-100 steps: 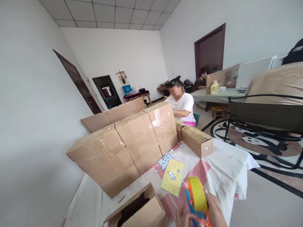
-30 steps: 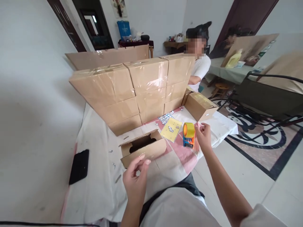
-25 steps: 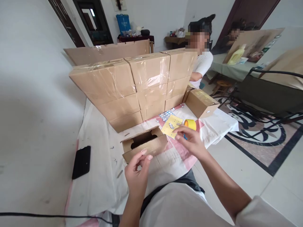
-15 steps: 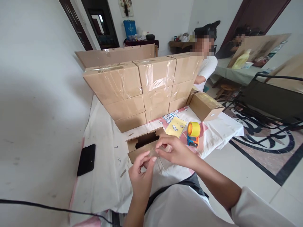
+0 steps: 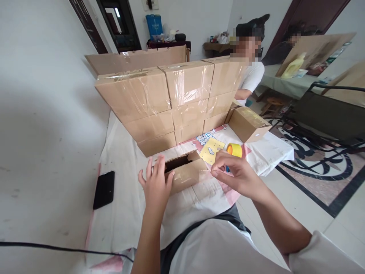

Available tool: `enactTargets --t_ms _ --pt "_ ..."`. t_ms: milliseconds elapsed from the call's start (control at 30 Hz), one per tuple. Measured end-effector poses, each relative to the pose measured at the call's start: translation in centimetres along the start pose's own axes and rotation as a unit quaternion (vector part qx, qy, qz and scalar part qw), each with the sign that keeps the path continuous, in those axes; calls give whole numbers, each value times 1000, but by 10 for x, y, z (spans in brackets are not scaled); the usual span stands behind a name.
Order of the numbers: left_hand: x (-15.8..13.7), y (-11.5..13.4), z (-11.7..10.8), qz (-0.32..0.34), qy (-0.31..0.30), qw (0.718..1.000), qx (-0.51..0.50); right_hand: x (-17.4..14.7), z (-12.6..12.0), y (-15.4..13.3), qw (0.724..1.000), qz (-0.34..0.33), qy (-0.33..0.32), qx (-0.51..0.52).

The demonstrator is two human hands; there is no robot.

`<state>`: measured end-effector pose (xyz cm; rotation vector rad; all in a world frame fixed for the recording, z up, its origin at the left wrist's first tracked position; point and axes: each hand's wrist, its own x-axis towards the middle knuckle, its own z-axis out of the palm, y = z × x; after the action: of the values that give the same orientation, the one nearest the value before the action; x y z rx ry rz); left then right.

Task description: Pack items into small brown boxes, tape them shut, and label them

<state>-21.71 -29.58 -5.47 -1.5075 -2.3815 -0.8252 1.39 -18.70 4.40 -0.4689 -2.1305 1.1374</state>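
Observation:
A small open cardboard box [image 5: 185,177] lies on the cloth in front of me, its dark opening facing up and away. My left hand [image 5: 155,180] is at its left end, fingers spread and the thumb against the front panel; it does not appear to grip the box. Off the right end, my right hand [image 5: 232,173] is closed in a pinch on a strip of clear tape [image 5: 203,175], which runs back toward the front panel. Partly hidden behind that hand is a tape dispenser with a yellow roll [image 5: 234,150].
Stacked taped cardboard boxes [image 5: 186,85] form a wall beyond the small box. Another closed box [image 5: 248,123] stands at the right. A black phone [image 5: 104,190] lies to the left. Across the table sits a person [image 5: 252,78]; a black chair [image 5: 327,114] stands at the right.
My hands have moved apart. The left went left to the box end and its fingers spread; the right moved right, still pinching, drawing the clear strip along the front panel.

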Motion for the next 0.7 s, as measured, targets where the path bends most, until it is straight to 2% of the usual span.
enactTargets --t_ms 67,167,300,367,533,700 --pt "-1 -5 6 10 -61 998 -4 3 -3 0 999 28 -22 21" --pt "-9 -7 11 38 -123 992 -5 12 2 9 996 62 -43 41" --pt "-23 -8 16 65 -170 983 38 40 25 42 989 82 -93 77" --pt "-26 -9 18 71 -174 980 59 57 44 65 987 94 -120 42" --pt "-27 -10 22 66 -158 983 68 83 84 105 964 143 -107 -195" --pt "-28 -11 24 97 -137 982 82 81 91 115 960 133 -86 -229"
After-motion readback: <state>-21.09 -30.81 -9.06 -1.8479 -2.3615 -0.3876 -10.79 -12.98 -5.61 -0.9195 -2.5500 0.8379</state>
